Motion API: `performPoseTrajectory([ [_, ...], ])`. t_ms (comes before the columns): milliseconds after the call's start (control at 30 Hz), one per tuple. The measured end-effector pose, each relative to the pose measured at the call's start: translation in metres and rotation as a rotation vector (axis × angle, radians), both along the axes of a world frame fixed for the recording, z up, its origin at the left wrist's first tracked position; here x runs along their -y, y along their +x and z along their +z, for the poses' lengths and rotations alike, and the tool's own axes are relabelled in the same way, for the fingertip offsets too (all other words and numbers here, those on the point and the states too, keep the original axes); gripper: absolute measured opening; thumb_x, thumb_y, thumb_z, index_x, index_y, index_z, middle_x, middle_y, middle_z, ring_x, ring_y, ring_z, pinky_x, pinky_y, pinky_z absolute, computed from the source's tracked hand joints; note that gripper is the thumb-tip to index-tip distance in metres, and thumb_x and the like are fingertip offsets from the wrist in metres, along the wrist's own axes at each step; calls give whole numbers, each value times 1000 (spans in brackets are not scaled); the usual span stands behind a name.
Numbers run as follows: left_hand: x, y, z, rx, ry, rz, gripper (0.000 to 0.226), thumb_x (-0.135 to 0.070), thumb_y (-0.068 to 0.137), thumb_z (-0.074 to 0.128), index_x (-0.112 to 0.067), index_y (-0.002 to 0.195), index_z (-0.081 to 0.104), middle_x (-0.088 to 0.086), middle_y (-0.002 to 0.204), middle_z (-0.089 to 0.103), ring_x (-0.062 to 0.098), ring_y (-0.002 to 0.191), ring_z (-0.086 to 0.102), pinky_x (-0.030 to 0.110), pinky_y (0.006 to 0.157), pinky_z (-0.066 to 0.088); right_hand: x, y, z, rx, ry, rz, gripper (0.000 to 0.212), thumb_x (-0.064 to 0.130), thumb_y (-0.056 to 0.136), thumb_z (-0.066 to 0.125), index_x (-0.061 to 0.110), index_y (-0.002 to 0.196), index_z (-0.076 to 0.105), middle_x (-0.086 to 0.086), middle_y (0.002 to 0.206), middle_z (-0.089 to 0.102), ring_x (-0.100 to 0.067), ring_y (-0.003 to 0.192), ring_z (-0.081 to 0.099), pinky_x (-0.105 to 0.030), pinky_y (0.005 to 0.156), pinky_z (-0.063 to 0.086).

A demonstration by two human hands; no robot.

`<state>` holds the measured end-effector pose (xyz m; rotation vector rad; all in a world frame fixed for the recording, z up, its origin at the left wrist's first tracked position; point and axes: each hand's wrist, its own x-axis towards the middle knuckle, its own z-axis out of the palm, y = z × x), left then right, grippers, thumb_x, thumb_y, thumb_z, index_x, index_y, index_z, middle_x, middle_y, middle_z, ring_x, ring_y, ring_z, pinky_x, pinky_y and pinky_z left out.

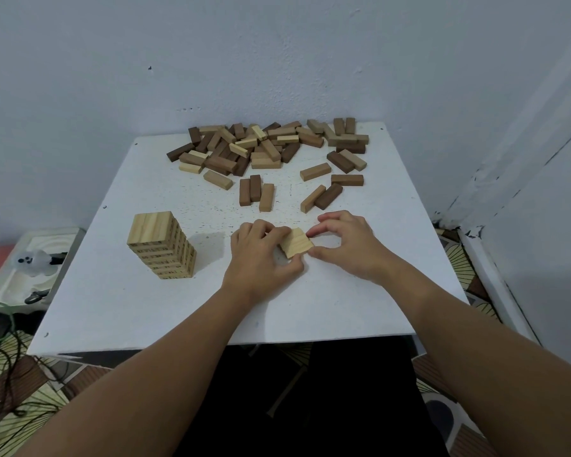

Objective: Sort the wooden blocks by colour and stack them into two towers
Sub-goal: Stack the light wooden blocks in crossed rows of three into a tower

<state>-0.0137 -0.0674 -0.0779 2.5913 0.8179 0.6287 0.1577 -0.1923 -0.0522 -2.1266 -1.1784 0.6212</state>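
White table (139,311): square top, set into a corner of pale blue walls, near edge toward the person. All blocks rest on it.

Loose block pile (264,146): spread along the far edge, light, mid-brown and dark pcs mixed, several lying on top of others. Approx. a dozen strays sit between pile and hands, incl. a group of 3 brown blocks (256,192) side by side, lengthwise toward the viewer, and a pair (322,197) (1 light, 1 dark) touching at an angle, just beyond the right hand.

Light tower (162,245): upright, near-left part of table, well apart from the pile. All light wood, 3 blocks across the top layer, layers crossed; printed marks on block ends, not legible. Layer count cannot be told exactly.

Left hand (261,255) and right hand (347,245): both low over the table centre-front, to the right of the tower. Fingers curled on opposite sides of a small set of light blocks (295,242); left grips its left side, right pinches its right edge w/ thumb and fingertips. Block count in the set cannot be told.

Left of table, lower level: a tray-like object (26,258) w/ a small white figure (33,260).
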Motion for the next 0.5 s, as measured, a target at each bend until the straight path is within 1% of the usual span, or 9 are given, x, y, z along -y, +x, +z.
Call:
performPoseTrajectory([
  [67,1,-1,4,-15,-46,-9,60,-63,78,60,-33,129,67,-16,108,46,10,108,34,29,100,29,1,0,1,-26,-13,7,39,52,78,84,45,114,70,20,141,45,-13,138,29,-40,117,29],
  [133,0,-1,6,-25,-105,-19,63,-61,77,61,-35,134,65,-18,111,45,9,111,34,32,105,33,1,1,2,-47,-23,12,46,51,74,87,45,115,69,20,141,44,-12,138,29,-42,117,31],
  [200,0,-3,9,-6,-192,-28,69,-56,77,65,-37,144,58,-19,114,45,7,115,35,33,108,36,2,3,5,-59,-30,13,49,50,72,88,44,116,68,20,141,44,-12,138,30,-44,116,35],
  [300,-2,-7,13,28,-357,-11,85,-45,78,76,-38,155,42,-19,124,39,3,127,31,21,106,33,3,5,8,-57,-49,18,46,47,74,89,42,114,68,19,142,45,-11,138,31,-40,115,36],
  [367,-5,-11,13,20,-369,18,82,-43,77,79,-35,152,46,-18,126,38,1,129,29,17,101,32,2,5,8,-66,-54,18,40,45,74,89,40,109,70,19,141,45,-11,137,32,-39,114,37],
  [433,-9,-12,13,3,-353,42,74,-45,75,81,-34,143,54,-17,125,40,2,128,31,11,94,31,2,4,7,-82,-43,16,35,44,74,89,40,105,73,20,139,46,-10,136,32,-40,114,38],
  [500,-12,-10,13,-2,-364,49,65,-46,73,83,-33,133,63,-18,123,42,2,127,34,10,93,32,1,4,5,-88,-34,15,31,43,74,90,40,101,75,20,137,46,-10,136,32,-39,115,36],
])
